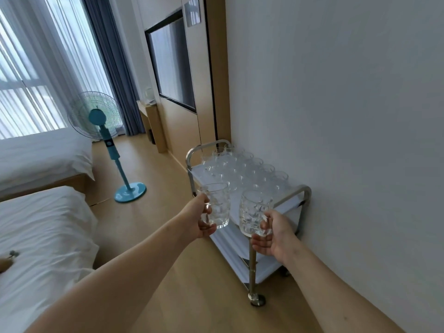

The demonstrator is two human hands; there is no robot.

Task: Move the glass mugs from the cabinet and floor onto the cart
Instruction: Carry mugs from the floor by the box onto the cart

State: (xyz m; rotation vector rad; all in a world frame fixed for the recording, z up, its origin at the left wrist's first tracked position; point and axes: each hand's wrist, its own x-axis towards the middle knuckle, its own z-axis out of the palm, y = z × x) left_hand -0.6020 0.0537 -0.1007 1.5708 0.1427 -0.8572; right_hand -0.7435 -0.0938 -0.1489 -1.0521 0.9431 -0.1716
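- Left hand (201, 218): fingers curled round the handle of a clear, faceted glass mug (217, 205), held upright in the air just off the near left corner of the cart's top shelf.
- Right hand (272, 233): fingers wrapped through the handle of a second glass mug (254, 212), likewise upright and empty, raised over the near end of the cart.
- Held mugs: side by side, close but apart; both thick-walled with a dimpled pattern; neither rests on a surface.
- Cart (304, 195): steel-framed, with white shelves and castors, parked against the white wall (348, 104). Its top shelf carries rows of matching glass mugs (242, 170), standing upright and packed toward the far end; exact count cannot be told.
- Lower shelves: partly hidden by the hands and mugs.
- Surroundings: wooden floor (168, 236); turquoise pedestal fan (105, 138) well apart to the left; two white-sheeted beds (43, 236) at the left edge; wall-mounted television (171, 63) beyond the cart; curtained window (31, 68) at far left.
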